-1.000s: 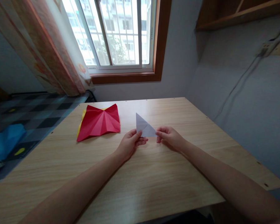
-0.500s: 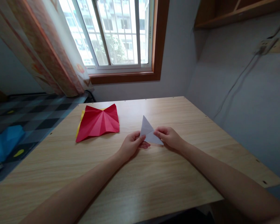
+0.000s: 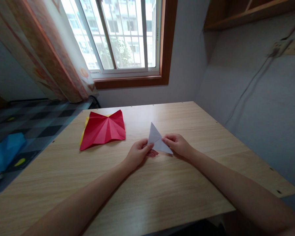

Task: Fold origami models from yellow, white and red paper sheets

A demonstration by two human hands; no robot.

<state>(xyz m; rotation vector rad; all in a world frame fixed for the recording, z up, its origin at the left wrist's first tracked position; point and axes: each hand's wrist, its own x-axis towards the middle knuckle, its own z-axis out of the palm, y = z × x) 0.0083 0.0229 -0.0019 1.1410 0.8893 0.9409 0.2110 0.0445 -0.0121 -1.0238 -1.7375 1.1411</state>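
At frame centre, the left hand [image 3: 137, 153] and right hand [image 3: 178, 144] pinch a white paper triangle [image 3: 157, 140] above the table [image 3: 162, 196], red paper [image 3: 103, 129] lying left.

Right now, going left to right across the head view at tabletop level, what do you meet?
Blue object on the checkered surface → red creased paper → left hand → white folded paper → right hand → bare table edge.
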